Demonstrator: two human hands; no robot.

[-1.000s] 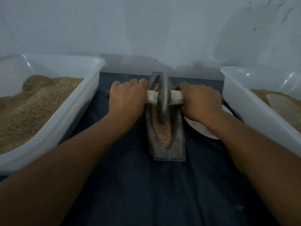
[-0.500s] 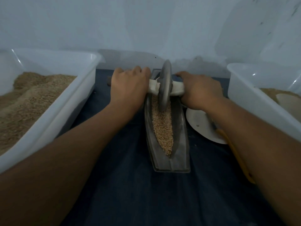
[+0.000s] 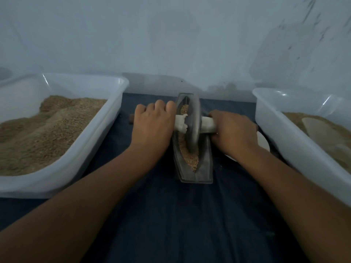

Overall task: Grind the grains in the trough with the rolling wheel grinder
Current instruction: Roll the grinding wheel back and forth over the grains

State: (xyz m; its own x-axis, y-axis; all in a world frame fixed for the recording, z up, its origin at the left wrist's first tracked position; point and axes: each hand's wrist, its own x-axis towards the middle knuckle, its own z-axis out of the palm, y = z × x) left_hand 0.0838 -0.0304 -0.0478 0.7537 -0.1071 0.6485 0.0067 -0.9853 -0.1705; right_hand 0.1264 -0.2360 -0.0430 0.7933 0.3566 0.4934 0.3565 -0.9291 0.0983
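Observation:
A grey boat-shaped trough (image 3: 206, 168) lies lengthwise on the dark blue cloth, with tan grains (image 3: 191, 160) along its groove. The grey rolling wheel (image 3: 193, 126) stands upright in the groove, about midway along it. A pale axle handle runs through the wheel to both sides. My left hand (image 3: 152, 127) grips the handle's left half and my right hand (image 3: 234, 132) grips its right half. The handle's outer ends are mostly hidden under my fingers.
A white plastic tub (image 3: 106, 126) full of tan grain stands at the left. Another white tub (image 3: 284, 133) with grain and a pale scoop (image 3: 322, 128) stands at the right. A white plate (image 3: 263, 142) lies partly hidden behind my right hand. A pale wall rises close behind.
The wheel rolled from mid-trough to the far end half a second ago, then back toward me to the middle. Both hands kept their grip throughout.

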